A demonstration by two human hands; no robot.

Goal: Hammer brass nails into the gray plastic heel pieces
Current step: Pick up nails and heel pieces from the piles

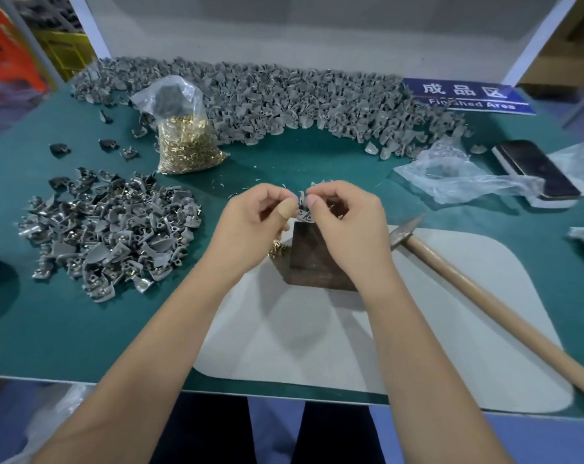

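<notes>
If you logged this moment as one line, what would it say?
stage: setting nail | left hand: pinches heel piece | right hand: pinches same piece | block: under hands | hammer: lying on table, unheld

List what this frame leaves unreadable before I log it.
- Head view: heel piece, mostly covered by left hand and right hand; nail placement unclear.
- Hammer: head partly behind right hand, handle cut by frame edge.
- Block: top hidden by hands.
- Sign: partly covered by the pile.

Factory workbench: heaped heel pieces (283, 95)
</notes>
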